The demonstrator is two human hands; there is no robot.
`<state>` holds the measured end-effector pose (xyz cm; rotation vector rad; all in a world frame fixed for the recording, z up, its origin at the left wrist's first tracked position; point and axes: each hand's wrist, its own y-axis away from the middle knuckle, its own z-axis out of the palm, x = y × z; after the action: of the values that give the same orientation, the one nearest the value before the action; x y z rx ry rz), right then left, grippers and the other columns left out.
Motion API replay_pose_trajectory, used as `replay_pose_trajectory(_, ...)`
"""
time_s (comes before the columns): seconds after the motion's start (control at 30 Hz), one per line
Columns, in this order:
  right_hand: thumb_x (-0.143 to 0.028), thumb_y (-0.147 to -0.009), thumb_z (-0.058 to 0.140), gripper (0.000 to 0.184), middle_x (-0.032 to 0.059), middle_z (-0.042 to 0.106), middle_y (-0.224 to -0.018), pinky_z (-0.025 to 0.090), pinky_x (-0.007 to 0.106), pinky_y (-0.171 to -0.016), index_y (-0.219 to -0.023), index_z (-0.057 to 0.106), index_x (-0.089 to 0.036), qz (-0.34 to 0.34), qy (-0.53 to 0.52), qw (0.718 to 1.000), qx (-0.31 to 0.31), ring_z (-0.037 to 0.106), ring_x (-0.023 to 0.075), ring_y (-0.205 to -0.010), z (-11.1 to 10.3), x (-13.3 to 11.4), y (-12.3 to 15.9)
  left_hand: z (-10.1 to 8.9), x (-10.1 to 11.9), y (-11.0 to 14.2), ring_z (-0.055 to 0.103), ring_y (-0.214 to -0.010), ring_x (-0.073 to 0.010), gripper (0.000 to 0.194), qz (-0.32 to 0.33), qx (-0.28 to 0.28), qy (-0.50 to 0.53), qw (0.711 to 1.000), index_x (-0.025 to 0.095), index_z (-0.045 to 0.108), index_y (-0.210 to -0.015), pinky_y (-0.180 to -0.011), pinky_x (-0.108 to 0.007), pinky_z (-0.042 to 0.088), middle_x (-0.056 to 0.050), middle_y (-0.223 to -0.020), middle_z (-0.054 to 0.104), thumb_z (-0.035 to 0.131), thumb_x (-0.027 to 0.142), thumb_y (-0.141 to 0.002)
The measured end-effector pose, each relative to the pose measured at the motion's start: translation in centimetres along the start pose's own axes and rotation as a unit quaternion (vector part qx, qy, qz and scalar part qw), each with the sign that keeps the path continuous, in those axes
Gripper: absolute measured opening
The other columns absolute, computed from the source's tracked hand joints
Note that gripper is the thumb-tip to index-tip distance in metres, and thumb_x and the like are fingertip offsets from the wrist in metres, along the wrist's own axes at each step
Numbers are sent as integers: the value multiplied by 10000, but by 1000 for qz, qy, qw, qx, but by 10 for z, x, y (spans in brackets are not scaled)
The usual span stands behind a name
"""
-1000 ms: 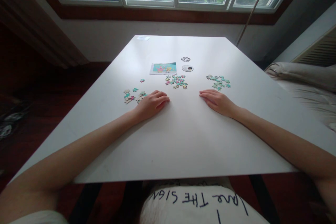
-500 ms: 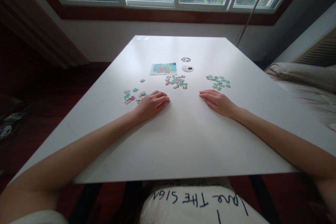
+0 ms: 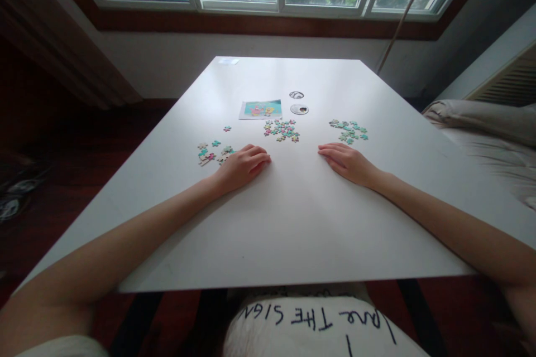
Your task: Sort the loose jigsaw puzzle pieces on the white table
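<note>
My left hand (image 3: 248,164) rests palm down on the white table (image 3: 268,223), its fingers loosely bent and holding nothing that I can see. Beside it on the left lie loose jigsaw pieces (image 3: 206,156), some partly hidden behind the hand. My right hand (image 3: 345,162) lies flat with fingers stretched toward the middle, empty. Just beyond it is a spread of pale green jigsaw pieces (image 3: 352,131). Between and beyond both hands sits a pile of mixed-colour jigsaw pieces (image 3: 281,130). A picture card (image 3: 260,110) with a turquoise scene and cartoon figures lies behind that pile.
Two round flat items (image 3: 299,109) with black-and-white markings lie right of the card. A single piece (image 3: 227,129) sits apart on the left. A small pale sheet (image 3: 228,61) is at the far left corner. A wooden stick (image 3: 400,27) leans by the window.
</note>
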<state>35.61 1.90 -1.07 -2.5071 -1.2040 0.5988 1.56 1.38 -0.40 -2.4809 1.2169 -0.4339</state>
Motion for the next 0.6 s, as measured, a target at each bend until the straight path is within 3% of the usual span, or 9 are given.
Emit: replay_pose_trajectory(0.6, -194, -935, 424, 300, 87, 604, -1239, 460, 455, -1020, -1201, 562, -221, 7, -2, 1000, -6, 543, 239, -1171, 1, 2, 1, -1, 1, 0, 579, -954, -180, 270, -4, -10, -4, 1000, 175, 640, -988, -828, -299, 497, -76, -1028, 663, 377, 228, -958)
